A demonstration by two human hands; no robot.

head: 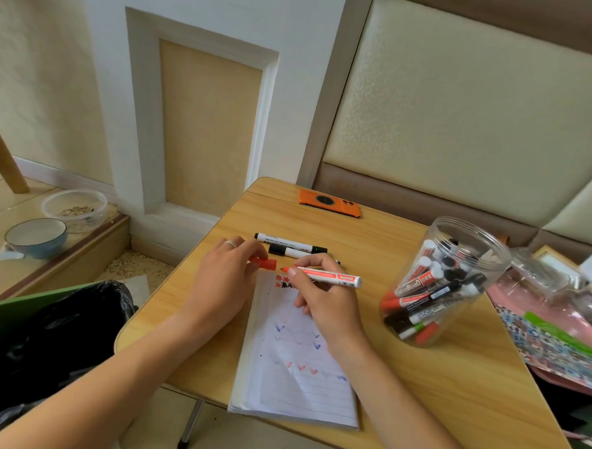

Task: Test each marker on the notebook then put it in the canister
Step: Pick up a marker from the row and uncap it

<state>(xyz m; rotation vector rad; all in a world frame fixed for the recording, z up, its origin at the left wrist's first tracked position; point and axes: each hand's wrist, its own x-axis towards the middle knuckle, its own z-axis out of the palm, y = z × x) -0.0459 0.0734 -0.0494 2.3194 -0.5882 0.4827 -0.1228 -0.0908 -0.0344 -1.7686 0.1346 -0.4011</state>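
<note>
My right hand [321,301] grips an uncapped red marker [333,277], held level above the top of the open notebook [296,379], its tip pointing left. My left hand [226,282] pinches the marker's red cap [267,263], a short gap from the tip. The notebook page carries red and blue check marks. Two black-capped white markers [292,243] lie on the table just beyond my hands. A clear plastic canister [446,283] stands to the right, open at the top, with several markers inside.
An orange phone [330,202] lies at the far edge of the wooden table [450,387]. A green bin with a black bag [41,341] stands at the left. Clutter in plastic wrap [557,317] crowds the right edge. Bowls [36,236] sit on the floor.
</note>
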